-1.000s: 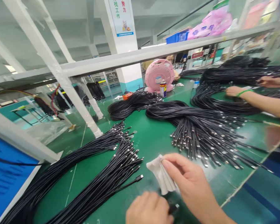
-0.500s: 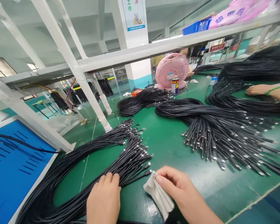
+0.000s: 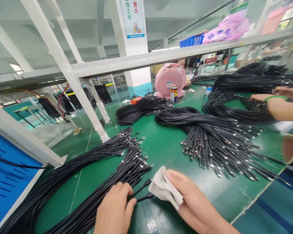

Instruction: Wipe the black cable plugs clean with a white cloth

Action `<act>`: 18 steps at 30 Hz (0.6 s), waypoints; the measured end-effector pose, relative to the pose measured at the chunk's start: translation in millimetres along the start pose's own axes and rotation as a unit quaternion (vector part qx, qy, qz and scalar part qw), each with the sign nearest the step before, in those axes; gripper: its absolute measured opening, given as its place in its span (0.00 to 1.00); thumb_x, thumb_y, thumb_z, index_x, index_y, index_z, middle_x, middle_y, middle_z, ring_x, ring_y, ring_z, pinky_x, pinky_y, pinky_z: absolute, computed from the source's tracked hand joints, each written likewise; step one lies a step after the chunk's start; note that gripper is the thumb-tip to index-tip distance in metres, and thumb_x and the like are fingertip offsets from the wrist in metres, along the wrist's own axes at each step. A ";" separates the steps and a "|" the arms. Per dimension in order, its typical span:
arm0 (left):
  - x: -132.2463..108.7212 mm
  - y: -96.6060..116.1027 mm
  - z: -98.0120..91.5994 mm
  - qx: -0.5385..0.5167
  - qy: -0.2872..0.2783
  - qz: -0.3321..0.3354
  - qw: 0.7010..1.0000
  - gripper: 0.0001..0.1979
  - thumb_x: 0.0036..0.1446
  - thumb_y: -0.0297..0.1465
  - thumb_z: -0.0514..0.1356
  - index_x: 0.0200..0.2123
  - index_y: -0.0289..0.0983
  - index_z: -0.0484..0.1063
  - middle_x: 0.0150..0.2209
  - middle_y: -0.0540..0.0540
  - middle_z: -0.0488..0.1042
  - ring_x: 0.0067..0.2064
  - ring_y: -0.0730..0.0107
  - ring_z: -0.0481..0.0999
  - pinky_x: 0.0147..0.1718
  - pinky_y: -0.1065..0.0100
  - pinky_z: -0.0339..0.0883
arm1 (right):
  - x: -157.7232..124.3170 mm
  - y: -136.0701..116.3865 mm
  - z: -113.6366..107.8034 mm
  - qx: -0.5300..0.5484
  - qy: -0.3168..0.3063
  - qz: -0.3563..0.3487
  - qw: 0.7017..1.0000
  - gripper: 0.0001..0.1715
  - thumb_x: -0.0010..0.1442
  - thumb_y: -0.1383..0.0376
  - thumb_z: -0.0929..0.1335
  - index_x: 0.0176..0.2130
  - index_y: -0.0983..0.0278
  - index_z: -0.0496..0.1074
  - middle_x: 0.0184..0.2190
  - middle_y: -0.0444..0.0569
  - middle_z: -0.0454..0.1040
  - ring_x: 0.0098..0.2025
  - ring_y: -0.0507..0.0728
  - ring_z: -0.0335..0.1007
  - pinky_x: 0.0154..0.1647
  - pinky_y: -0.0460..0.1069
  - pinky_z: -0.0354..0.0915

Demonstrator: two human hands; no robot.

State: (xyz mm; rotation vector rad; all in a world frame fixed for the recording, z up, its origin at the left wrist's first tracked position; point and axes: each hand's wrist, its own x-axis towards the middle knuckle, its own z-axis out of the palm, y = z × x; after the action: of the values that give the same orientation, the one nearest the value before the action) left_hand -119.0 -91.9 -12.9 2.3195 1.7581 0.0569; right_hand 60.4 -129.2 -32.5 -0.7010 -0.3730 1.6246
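My left hand (image 3: 114,206) is closed on two black cables, whose plugs (image 3: 150,195) stick out to the right past my thumb. It rests at the front of a long bundle of black cables (image 3: 104,185) that curves away to the lower left. In my right hand (image 3: 185,195) a folded white cloth (image 3: 164,188) is pinched between thumb and fingers. The cloth's left edge is close to the two plugs; whether it touches them I cannot tell. A second cable bundle (image 3: 92,156) lies just behind, its metal plug ends fanned to the right.
A big cable pile (image 3: 209,130) spreads across the green table (image 3: 158,146) at right. Farther back stand a pink fan (image 3: 169,79) and a spray can (image 3: 173,94). Another person's hands (image 3: 260,97) work among cables at far right. White frame posts (image 3: 70,74) rise at left beside a blue panel (image 3: 12,178).
My left hand has drawn two cable ends apart from the bundle. My right hand has raised and turned the cloth beside their plugs. The view has shifted to the right.
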 end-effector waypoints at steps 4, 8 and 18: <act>2.3 9.5 3.8 0.053 0.005 0.016 0.998 0.10 0.54 0.23 0.48 0.28 0.38 0.67 0.34 0.48 0.70 0.38 0.64 0.68 0.37 0.65 0.56 | 0.8 -0.3 0.0 0.082 -0.021 0.053 0.995 0.13 0.47 0.62 0.74 0.23 0.69 0.71 0.19 0.44 0.66 0.21 0.48 0.59 0.23 0.43 0.57; 4.7 4.0 -5.9 -0.051 -0.006 -0.015 0.999 0.11 0.58 0.27 0.44 0.28 0.39 0.63 0.28 0.51 0.69 0.31 0.71 0.70 0.29 0.72 0.58 | 1.9 -0.5 0.4 0.083 -0.018 0.057 0.995 0.14 0.45 0.61 0.74 0.24 0.69 0.70 0.20 0.45 0.67 0.22 0.49 0.61 0.24 0.43 0.57; -10.6 6.0 -15.2 -0.327 0.073 0.087 0.938 0.08 0.53 0.35 0.56 0.33 0.41 0.73 0.33 0.50 0.74 0.36 0.68 0.73 0.34 0.73 0.64 | -3.9 6.6 10.1 -0.293 0.039 -0.090 0.951 0.20 0.51 0.53 0.69 0.28 0.69 0.72 0.23 0.45 0.66 0.26 0.51 0.57 0.26 0.44 0.55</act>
State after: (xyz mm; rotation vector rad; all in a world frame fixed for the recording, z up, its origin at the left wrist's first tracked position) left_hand -118.9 -101.1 4.3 1.9857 1.3033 0.7398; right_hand 49.2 -132.7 -27.9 -1.1362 -0.8558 1.3075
